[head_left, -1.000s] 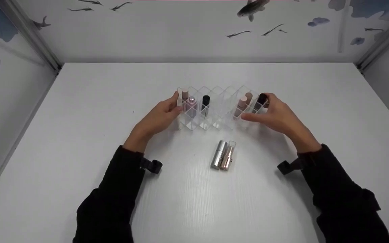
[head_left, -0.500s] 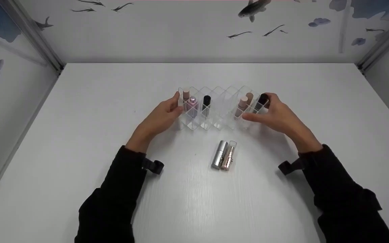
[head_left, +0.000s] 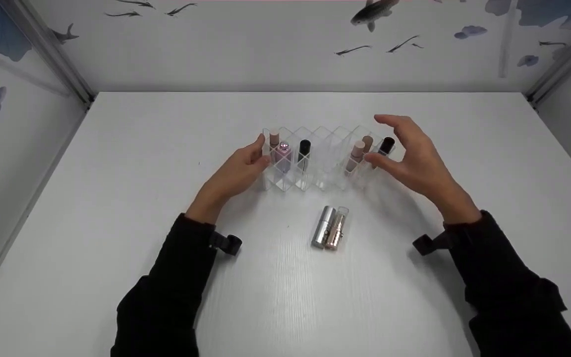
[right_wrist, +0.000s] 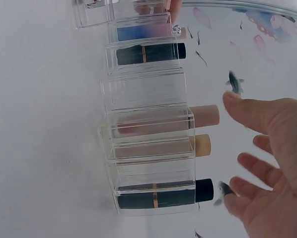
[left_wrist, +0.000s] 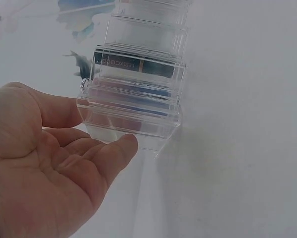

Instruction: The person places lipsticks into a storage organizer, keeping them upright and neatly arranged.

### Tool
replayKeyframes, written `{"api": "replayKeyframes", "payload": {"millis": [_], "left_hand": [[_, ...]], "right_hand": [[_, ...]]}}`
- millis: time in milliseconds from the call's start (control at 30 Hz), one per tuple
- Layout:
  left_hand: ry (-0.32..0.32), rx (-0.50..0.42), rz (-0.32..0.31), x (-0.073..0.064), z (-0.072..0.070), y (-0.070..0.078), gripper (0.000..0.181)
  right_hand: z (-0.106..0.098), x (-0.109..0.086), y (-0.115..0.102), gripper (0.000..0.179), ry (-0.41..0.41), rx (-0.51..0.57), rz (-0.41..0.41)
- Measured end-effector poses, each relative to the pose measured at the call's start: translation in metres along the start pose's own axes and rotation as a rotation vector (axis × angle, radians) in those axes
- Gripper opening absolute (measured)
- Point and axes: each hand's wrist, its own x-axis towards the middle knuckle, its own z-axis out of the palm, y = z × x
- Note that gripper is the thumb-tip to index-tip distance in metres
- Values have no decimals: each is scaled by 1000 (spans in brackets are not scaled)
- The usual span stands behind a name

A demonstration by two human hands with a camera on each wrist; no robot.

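Observation:
A clear acrylic lipstick organizer (head_left: 322, 161) with diamond compartments stands on the table. My left hand (head_left: 236, 171) grips its left end between thumb and fingers. That end holds a pink-capped tube (head_left: 274, 137), a purple bottle with a silver ball top (head_left: 283, 156) and a black lipstick tube (head_left: 304, 148). Over the right end my right hand (head_left: 417, 156) is spread, holding nothing, and its fingers are apart from the caps in the right wrist view. Upright there are a black-capped tube (right_wrist: 156, 196), a tan-capped tube (right_wrist: 202, 145) and a pale pink-capped lip gloss (right_wrist: 204, 115).
In front of the organizer, a silver lipstick tube (head_left: 323, 227) and a gold lipstick tube (head_left: 336, 230) with a clear cap lie side by side on the white table (head_left: 275, 302). Panels (head_left: 265, 54) with painted fish rise behind the table's far edge.
My right hand has let go of the organizer's right end and lifted, its thumb and fingers spreading apart. My left hand and the organizer have stayed in place.

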Motion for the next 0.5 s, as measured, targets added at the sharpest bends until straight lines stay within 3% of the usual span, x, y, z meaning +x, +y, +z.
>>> {"api": "replayKeyframes", "payload": {"millis": [133, 233, 367, 500], "left_hand": [[3, 11, -5, -1, 0, 2, 61], [2, 5, 1, -3, -1, 2, 60], [-3, -3, 5, -4, -2, 3, 60], [-5, -9, 1, -4, -2, 4, 60]], "right_hand": [[1, 0, -13, 61, 81, 24, -204], [3, -1, -22, 55, 80, 45, -353], [7, -4, -31, 50, -29, 98, -483], [10, -7, -34, 46, -180, 126, -528]]}}
